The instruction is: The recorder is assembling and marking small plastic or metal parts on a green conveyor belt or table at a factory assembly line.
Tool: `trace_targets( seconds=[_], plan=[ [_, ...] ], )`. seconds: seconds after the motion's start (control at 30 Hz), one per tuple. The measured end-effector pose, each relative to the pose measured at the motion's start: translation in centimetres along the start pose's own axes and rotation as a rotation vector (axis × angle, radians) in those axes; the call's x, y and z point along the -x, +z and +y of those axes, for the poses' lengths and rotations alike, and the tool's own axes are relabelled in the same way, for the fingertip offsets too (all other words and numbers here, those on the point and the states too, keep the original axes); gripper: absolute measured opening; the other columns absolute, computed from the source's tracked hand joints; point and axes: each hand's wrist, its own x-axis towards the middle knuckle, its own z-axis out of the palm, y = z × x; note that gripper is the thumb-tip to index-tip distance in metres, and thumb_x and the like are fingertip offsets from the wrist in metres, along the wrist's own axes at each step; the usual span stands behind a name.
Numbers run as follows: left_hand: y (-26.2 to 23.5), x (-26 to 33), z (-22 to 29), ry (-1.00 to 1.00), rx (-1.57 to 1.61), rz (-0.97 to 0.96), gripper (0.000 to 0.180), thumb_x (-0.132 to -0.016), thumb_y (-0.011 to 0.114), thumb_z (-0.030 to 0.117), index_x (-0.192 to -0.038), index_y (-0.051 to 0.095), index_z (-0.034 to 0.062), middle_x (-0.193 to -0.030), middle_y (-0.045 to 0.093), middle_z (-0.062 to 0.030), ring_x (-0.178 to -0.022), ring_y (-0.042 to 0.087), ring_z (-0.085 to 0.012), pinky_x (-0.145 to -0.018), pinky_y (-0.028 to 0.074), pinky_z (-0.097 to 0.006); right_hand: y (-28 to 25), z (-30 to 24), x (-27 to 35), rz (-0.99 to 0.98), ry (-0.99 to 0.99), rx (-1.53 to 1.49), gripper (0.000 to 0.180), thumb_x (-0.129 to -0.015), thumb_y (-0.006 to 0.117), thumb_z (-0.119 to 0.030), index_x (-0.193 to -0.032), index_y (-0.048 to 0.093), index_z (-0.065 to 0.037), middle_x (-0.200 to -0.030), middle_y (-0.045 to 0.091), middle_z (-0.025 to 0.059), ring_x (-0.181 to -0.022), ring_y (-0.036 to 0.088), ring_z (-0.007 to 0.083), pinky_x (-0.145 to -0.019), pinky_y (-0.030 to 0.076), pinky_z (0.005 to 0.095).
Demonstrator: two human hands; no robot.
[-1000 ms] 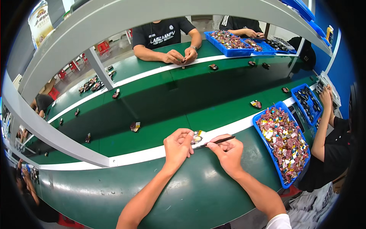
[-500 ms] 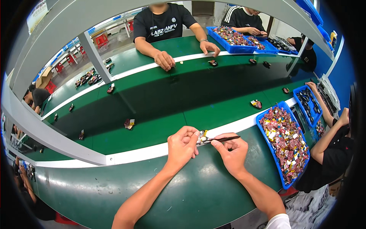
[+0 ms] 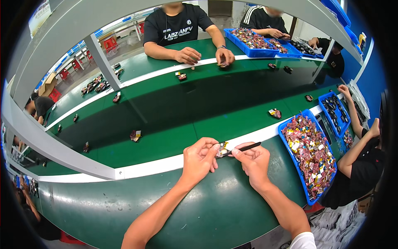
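Note:
Just above the near edge of the green belt, my left hand (image 3: 200,157) pinches a small dark part (image 3: 222,148) with clear, white and yellow bits. My right hand (image 3: 256,165) is closed around a slim black tweezer-like tool (image 3: 251,146). The tool's back end points to the right, and its working end meets the part between my hands. My fingertips hide some of that contact. To the right of my right hand stands a blue tray (image 3: 295,159) heaped with small pink, white and yellow wrapped pieces.
Small dark-and-pink assemblies lie along the green conveyor belt (image 3: 166,108), one (image 3: 135,135) to the left and another (image 3: 275,113) near the tray. Grey frame bars (image 3: 62,143) arch at left. Across the belt, a person's hand (image 3: 224,55) holds an assembly; another person works at right.
The assemblies on the belt have shifted left. The person opposite has released one and taken hold of another. My hands stay nearly in place, the tool and part tilting slightly.

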Motion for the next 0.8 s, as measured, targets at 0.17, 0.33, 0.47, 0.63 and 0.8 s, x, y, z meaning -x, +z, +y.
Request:
trace_targets(
  seconds=[0.17, 0.33, 0.47, 0.63, 0.8],
  plan=[
    [0.0, 0.0, -0.1, 0.002, 0.001, -0.005, 0.014, -0.099, 0.063, 0.004, -0.106, 0.063, -0.0089, -0.073, 0.067, -0.0109, -0.051, 0.064, -0.0135, -0.041, 0.048, -0.024, -0.1, 0.4, -0.1, -0.017, -0.033, -0.001, 0.012, -0.091, 0.071, 0.007, -0.101, 0.066, 0.009, -0.095, 0.073, 0.0158, -0.088, 0.073, 0.0188, -0.078, 0.059, 0.0268],
    [-0.5, -0.2, -0.3, -0.044, 0.003, -0.035, 0.018, -0.101, 0.062, 0.007, -0.107, 0.066, -0.0092, -0.074, 0.068, -0.0113, -0.051, 0.064, -0.014, -0.041, 0.049, -0.025, -0.2, 1.2, -0.1, -0.042, -0.156, 0.082, 0.012, -0.09, 0.071, 0.008, -0.1, 0.065, 0.009, -0.096, 0.073, 0.0149, -0.086, 0.073, 0.0171, -0.076, 0.059, 0.0248],
    [-0.7, -0.7, -0.6, -0.093, 0.047, -0.101, 0.023, -0.102, 0.062, 0.01, -0.111, 0.069, -0.0094, -0.078, 0.07, -0.0123, -0.053, 0.065, -0.0152, -0.043, 0.051, -0.025, -0.5, 1.8, -0.3, -0.041, -0.205, -0.019, 0.013, -0.09, 0.071, 0.009, -0.101, 0.065, 0.008, -0.095, 0.073, 0.0137, -0.085, 0.072, 0.0156, -0.074, 0.058, 0.0237],
    [-1.4, -0.6, -0.5, -0.107, 0.119, -0.139, 0.025, -0.102, 0.063, 0.012, -0.114, 0.07, -0.008, -0.082, 0.071, -0.0128, -0.055, 0.068, -0.0166, -0.044, 0.053, -0.026, -0.1, 1.1, 0.0, -0.061, -0.179, -0.036, 0.015, -0.089, 0.072, 0.01, -0.103, 0.065, 0.007, -0.094, 0.073, 0.0125, -0.084, 0.071, 0.0131, -0.071, 0.056, 0.0222],
    [-1.2, -0.8, -0.6, -0.105, 0.119, -0.167, 0.024, -0.102, 0.063, 0.011, -0.115, 0.07, -0.0079, -0.082, 0.071, -0.0127, -0.057, 0.068, -0.0168, -0.045, 0.053, -0.026, -0.3, 1.8, -0.1, -0.041, -0.258, 0.021, 0.014, -0.088, 0.074, 0.009, -0.1, 0.068, 0.005, -0.092, 0.073, 0.0076, -0.074, 0.064, 0.0037, -0.059, 0.046, 0.0172]
  ],
)
